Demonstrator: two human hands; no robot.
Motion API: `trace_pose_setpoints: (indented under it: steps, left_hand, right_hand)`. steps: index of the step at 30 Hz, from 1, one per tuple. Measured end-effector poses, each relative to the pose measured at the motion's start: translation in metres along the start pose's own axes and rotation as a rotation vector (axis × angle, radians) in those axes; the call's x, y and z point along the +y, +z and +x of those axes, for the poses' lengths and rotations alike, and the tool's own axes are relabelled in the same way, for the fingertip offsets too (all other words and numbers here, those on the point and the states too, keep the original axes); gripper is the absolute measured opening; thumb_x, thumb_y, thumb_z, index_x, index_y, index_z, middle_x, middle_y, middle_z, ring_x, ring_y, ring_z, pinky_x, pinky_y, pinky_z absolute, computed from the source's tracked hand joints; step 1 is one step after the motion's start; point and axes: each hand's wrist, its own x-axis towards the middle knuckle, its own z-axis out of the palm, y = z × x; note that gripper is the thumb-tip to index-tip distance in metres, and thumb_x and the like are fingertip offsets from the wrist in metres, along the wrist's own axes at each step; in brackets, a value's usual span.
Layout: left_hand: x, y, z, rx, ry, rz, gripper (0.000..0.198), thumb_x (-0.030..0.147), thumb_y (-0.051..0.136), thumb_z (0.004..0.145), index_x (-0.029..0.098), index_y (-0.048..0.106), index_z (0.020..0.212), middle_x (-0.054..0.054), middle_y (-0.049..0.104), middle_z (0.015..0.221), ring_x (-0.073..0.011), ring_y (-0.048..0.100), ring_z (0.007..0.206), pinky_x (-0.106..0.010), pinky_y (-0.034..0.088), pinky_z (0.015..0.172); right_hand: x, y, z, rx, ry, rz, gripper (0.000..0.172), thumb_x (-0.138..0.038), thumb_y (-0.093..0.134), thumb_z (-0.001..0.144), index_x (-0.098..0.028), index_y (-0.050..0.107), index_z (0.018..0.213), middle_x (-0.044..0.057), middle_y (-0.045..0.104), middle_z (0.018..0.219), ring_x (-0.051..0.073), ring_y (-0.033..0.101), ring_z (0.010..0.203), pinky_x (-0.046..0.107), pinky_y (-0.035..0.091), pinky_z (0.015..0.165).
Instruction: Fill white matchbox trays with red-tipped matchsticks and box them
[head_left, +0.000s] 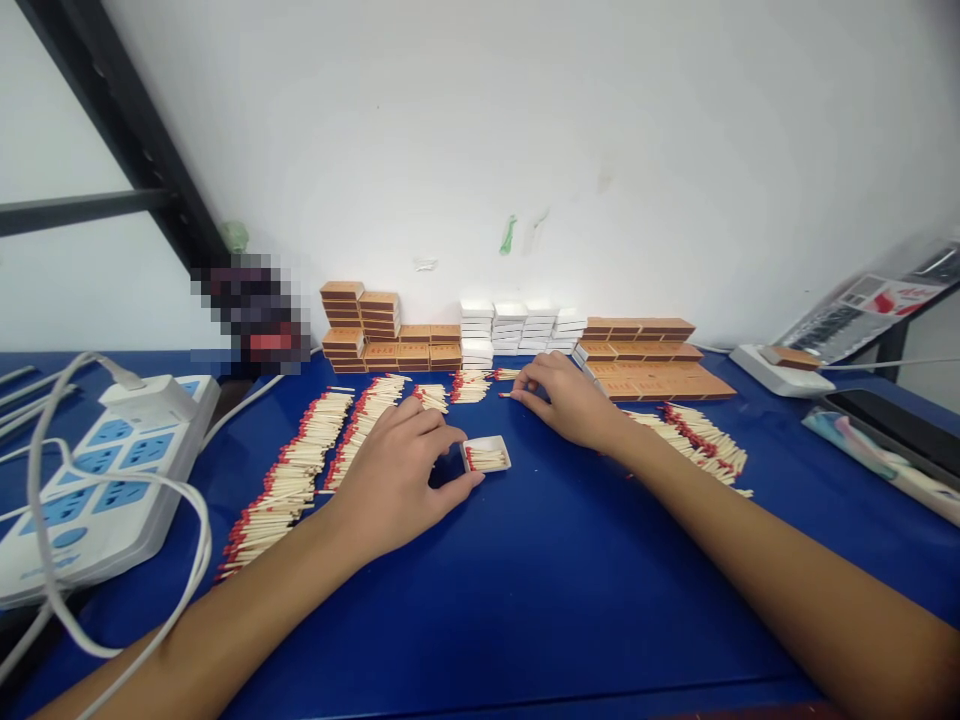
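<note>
My left hand (401,470) rests on the blue table (570,590), its thumb and fingers pinched on the near-left side of a small white matchbox tray (487,455) that holds a few red-tipped matches. Farther back, my right hand (570,400) lies palm down with its fingers curled over loose matches (469,385), fingertips touching one; whether it grips it I cannot make out. Long rows of matches (300,465) lie left of my left hand. More matches (701,435) sit behind my right wrist.
Stacks of brown matchbox sleeves (382,335), white trays (517,325) and more brown sleeves (645,360) line the wall. A white power strip (90,480) with cables sits at left. At right lie another strip (780,365), a phone (900,425) and a packet.
</note>
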Motion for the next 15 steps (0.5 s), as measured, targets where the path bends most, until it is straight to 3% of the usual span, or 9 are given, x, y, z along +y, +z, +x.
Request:
trace_pose_setpoints:
  steps: [6,15]
  left_hand:
    - [-0.001,-0.001,0.001,0.007,-0.007,0.016,0.026,0.042,0.073,0.095,0.019,0.075,0.106,-0.006,0.069,0.089,-0.0261,0.059,0.092,-0.047,0.051,0.091]
    - [0.001,-0.003,0.001,0.028,-0.047,0.037,0.026,0.043,0.073,0.094,0.018,0.075,0.103,-0.005,0.068,0.087,-0.0265,0.058,0.09,-0.046,0.05,0.086]
  right_hand:
    - [-0.013,-0.008,-0.001,-0.003,-0.018,0.016,0.014,-0.026,0.058,0.101,-0.021,0.063,0.089,0.01,0.064,0.092,0.029,0.056,0.097,0.043,0.046,0.086]
    - [-0.08,-0.029,-0.015,-0.031,-0.197,0.123,0.013,-0.019,0.055,0.105,-0.021,0.061,0.093,0.009,0.064,0.096,0.026,0.055,0.096,0.04,0.045,0.084]
